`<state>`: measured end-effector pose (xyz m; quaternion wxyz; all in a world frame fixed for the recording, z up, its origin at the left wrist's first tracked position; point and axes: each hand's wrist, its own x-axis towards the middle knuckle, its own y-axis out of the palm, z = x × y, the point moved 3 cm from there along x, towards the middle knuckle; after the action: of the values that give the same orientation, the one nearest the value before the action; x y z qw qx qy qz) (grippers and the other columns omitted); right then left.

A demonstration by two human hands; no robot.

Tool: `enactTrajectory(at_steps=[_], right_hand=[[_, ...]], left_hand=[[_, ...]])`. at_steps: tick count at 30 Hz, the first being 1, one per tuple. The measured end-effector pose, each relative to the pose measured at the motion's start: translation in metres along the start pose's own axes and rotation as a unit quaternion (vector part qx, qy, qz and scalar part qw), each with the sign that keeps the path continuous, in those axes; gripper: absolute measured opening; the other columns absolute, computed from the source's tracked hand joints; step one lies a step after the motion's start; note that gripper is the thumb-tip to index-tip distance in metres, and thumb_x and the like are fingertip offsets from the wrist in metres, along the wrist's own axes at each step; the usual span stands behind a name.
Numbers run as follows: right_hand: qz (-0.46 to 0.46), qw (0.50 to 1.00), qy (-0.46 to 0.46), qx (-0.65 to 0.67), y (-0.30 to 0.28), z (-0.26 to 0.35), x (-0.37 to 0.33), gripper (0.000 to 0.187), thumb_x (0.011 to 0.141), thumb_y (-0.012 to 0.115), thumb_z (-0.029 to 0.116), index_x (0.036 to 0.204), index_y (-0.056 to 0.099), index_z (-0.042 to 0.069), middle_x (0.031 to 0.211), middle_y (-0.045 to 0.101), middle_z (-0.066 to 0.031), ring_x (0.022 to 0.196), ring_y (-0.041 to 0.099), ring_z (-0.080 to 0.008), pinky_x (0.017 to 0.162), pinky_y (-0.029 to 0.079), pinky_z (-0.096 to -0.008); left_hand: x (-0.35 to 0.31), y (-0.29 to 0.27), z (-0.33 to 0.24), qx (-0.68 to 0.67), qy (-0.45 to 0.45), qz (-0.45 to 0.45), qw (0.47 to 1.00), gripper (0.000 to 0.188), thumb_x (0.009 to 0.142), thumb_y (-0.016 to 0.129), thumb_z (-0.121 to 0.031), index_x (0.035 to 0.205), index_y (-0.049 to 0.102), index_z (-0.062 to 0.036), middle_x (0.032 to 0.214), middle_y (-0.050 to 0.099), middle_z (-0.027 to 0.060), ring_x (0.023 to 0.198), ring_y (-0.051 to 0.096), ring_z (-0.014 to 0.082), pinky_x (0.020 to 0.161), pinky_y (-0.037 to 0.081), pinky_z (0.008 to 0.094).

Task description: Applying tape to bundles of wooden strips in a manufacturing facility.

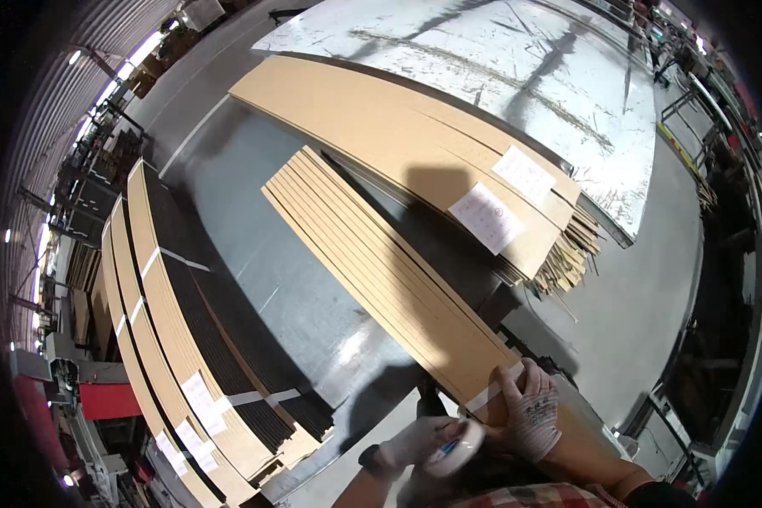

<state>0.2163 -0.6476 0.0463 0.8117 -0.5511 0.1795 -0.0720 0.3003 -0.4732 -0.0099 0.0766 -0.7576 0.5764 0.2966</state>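
A bundle of long tan board strips (pixel 356 245) stretches away from me across the grey table. At its near end a strip of white tape (pixel 483 398) crosses the boards. My right hand (pixel 535 415), in a pale glove with bare fingertips, is closed over that end, its fingers bent against the tape. Just to its left, my left hand (pixel 411 442), also gloved, grips a roll of white tape (pixel 457 450), slightly blurred. The roll sits close to the bundle's near end. The palm side of both hands is hidden.
Taped stacks of long boards (pixel 157 296) with paper labels lie on the left. Beyond the bundle is a wide board stack (pixel 381 114) bearing two paper sheets (pixel 487 218). A scuffed white table (pixel 516 59) stands behind it, with metal racks (pixel 694 110) at the right.
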Motion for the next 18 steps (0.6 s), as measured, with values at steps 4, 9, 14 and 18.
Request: enactTrajectory(at_steps=[4,9,14,18], right_hand=[[-0.245,0.909,-0.139,0.306,-0.019,-0.007,-0.015,0.086,0.065,0.072,0.055,0.132,0.044,0.008,0.131,0.041,-0.0254,0.117,0.045,-0.0389,0.099,0.033,-0.0500],[0.324,0.842,-0.370,0.221,-0.055,-0.018,0.041,0.028,0.087,0.058,0.028,0.109,0.063,0.011,0.101,0.065,-0.0091,0.091,0.062,-0.0260,0.078,0.050,-0.0338],[0.246,0.948,-0.204,-0.002,-0.020,-0.103,0.095,0.030,0.090,0.046,0.032,0.096,0.068,0.013,0.088,0.069,-0.0079,0.084,0.065,-0.0289,0.072,0.051,-0.0392],[0.087,0.985,0.031,0.145,0.022,-0.116,0.084,0.034,0.087,0.057,0.041,0.084,0.067,0.009,0.076,0.067,-0.0081,0.069,0.064,-0.0268,0.060,0.047,-0.0432]], left_hand=[[0.038,-0.004,-0.024,0.351,0.111,-0.049,0.929,0.043,0.092,0.046,-0.043,0.087,0.066,-0.0053,0.079,0.065,0.0169,0.077,0.063,0.0288,0.070,0.048,0.0357],[0.042,0.015,-0.036,0.328,0.058,-0.132,0.934,0.052,0.092,0.042,-0.049,0.079,0.066,-0.0058,0.076,0.065,0.0163,0.077,0.064,0.0298,0.068,0.049,0.0374],[0.039,0.003,0.008,0.357,-0.126,-0.201,0.904,0.067,0.085,0.056,-0.050,0.125,0.041,0.0025,0.096,0.063,0.0207,0.084,0.064,0.0259,0.074,0.051,0.0334],[0.064,0.003,0.002,-0.139,0.065,-0.240,0.959,0.083,0.082,0.054,-0.061,0.133,0.033,0.0012,0.111,0.058,0.0191,0.101,0.056,0.0291,0.089,0.044,0.0370]])
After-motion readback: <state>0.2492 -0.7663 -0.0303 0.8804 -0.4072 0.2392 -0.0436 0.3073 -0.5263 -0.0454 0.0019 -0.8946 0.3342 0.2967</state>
